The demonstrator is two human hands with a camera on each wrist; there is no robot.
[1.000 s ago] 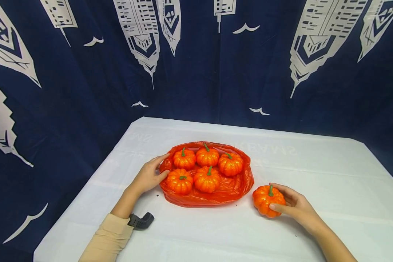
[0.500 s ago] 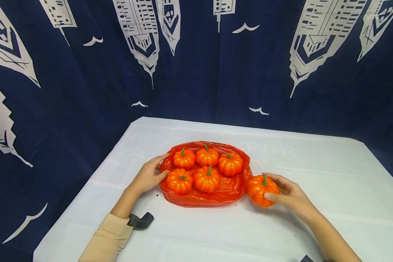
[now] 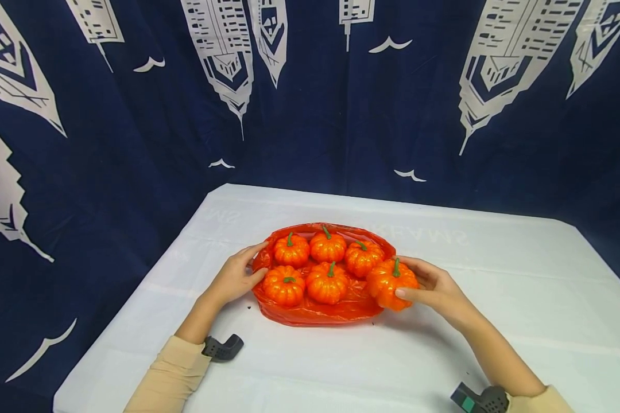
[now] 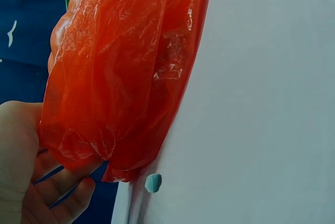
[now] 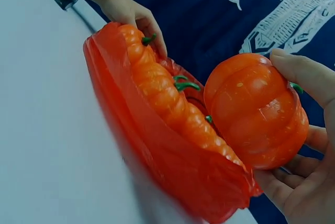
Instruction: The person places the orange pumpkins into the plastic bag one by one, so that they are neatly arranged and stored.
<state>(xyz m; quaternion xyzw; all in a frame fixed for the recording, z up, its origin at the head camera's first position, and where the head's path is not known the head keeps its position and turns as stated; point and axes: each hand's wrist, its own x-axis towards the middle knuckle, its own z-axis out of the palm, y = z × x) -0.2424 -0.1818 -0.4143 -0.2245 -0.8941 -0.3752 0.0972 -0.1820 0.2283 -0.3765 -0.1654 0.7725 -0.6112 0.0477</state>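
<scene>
An orange toy pumpkin (image 3: 387,285) with a green stem is gripped between the thumb and fingers of my right hand (image 3: 434,289). It is above the right rim of a red plastic bag (image 3: 310,314), partly overlapping it in the head view. Inside the bag sit several similar pumpkins (image 3: 326,284) in two rows. At the bag's left end, my left hand (image 3: 235,278) rests against the rim, thumb and forefinger spread. The left wrist view has the bag (image 4: 120,77) hiding part of that hand. In the right wrist view, the held pumpkin (image 5: 254,111) is close beside the bag.
A white cloth covers the table (image 3: 496,275). Behind it hangs a dark blue curtain (image 3: 310,126) printed with white buildings and birds. Black bands (image 3: 222,348) are on both wrists. A small pale green bit (image 4: 153,182) appears near the bag in the left wrist view.
My right hand has lifted the pumpkin from the table right of the bag and moved it left, up to the bag's right rim. My left hand has stayed in place.
</scene>
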